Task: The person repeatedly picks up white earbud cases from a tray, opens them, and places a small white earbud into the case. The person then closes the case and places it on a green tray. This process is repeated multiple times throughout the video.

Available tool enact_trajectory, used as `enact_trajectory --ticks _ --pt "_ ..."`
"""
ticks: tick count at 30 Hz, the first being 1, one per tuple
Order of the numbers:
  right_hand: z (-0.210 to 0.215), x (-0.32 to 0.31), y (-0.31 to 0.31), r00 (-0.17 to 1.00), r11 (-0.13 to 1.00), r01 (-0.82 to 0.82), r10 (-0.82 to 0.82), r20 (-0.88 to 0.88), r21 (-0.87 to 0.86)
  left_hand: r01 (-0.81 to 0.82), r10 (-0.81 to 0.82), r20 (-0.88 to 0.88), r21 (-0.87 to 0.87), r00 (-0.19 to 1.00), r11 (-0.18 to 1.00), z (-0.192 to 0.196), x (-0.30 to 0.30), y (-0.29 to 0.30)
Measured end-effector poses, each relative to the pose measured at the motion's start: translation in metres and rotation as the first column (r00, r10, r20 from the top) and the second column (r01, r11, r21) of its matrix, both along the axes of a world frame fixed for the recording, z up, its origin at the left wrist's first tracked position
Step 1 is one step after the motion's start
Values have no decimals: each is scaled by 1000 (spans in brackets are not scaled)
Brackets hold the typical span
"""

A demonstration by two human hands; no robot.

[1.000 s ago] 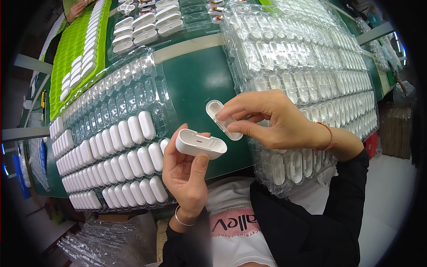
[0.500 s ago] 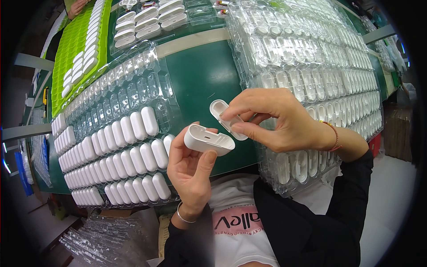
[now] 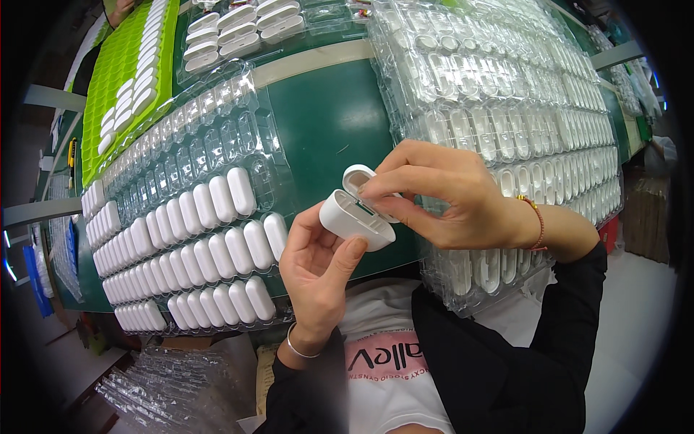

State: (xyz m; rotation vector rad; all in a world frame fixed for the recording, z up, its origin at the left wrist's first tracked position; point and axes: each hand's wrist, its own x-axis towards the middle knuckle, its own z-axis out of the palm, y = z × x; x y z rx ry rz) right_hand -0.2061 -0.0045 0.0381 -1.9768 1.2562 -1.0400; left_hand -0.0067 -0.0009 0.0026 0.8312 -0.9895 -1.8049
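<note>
Open case (image 3: 356, 215) between hands, above table (image 3: 325, 123); trays (image 3: 181, 224) left and right.

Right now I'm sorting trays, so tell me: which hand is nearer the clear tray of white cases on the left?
Left. The left hand holds a white case right beside that tray; the right hand is farther right, fingers at the case's lid.

Our left hand (image 3: 318, 267) rises from the lower edge, palm turned toward us, its fingers (image 3: 303, 220) curled upward and the thumb (image 3: 345, 254) pressed along the near side of what it grips. A thin bangle circles that wrist. Our right hand (image 3: 452, 195) reaches in from the right, knuckles up, forefinger and thumb pinched together at their tips. A red cord bracelet rings the right wrist, and a black sleeve covers the forearm.
</note>
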Motion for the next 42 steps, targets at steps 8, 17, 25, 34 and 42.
enact_trajectory --ticks 8,17,25,34,42 --pt "-5 2 0 996 994 8 -17 -88 -110 -2 2 -18 -12 1000 1000 -4 -1 -1" --pt "-10 3 5 987 982 -20 -11 -162 -189 15 -17 -29 -79 999 997 -14 0 -2" --pt "-4 0 1 999 999 -46 46 -23 10 17 -21 -102 -37 995 999 -10 1 3" --pt "4 14 -3 996 996 -88 87 29 31 14 -26 -133 -97 991 995 -10 10 6" --pt "21 32 -24 985 967 -172 168 -41 -187 -150 156 -150 53 976 987 13 25 4"
